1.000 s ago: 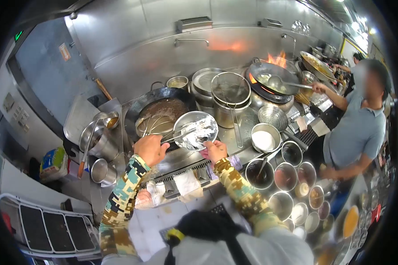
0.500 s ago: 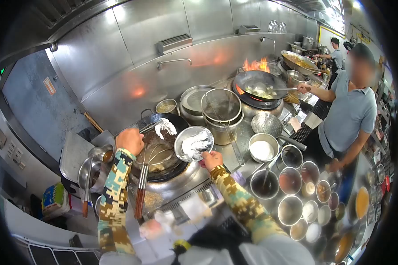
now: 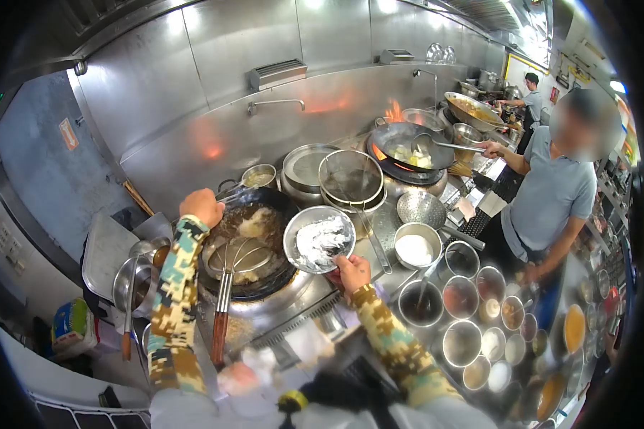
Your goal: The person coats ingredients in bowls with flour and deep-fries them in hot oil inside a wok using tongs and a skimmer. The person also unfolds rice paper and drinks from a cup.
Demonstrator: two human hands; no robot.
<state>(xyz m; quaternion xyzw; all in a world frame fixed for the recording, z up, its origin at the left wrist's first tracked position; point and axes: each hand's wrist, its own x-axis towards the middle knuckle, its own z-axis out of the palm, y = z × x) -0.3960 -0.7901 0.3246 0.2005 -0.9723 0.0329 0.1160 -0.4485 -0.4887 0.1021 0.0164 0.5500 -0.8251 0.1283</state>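
Note:
My left hand [image 3: 202,207] is closed on slim metal tongs [image 3: 230,198], held over the far left part of a wok of dark oil [image 3: 225,223]. A pale coated piece [image 3: 259,223] sits in the bubbling oil below. My right hand [image 3: 352,272] grips the near rim of a steel bowl [image 3: 290,247], tilted beside the wok's right edge. White powder-coated pieces [image 3: 322,239] lie in that bowl. A wire skimmer with a wooden handle [image 3: 220,332] rests across the wok's near side, its mesh partly in the oil.
A strainer [image 3: 350,175] sits on a pot right of the wok. Farther right, a co-worker [image 3: 551,186] stirs a second wok [image 3: 408,132] near flames. Several seasoning containers [image 3: 461,343] stand at the right. A metal tray [image 3: 104,254] and pans are on the left.
The coated piece has gone from the tongs down into the oil, which now bubbles. My left hand has risen slightly and shifted left. The bowl remains beside the wok.

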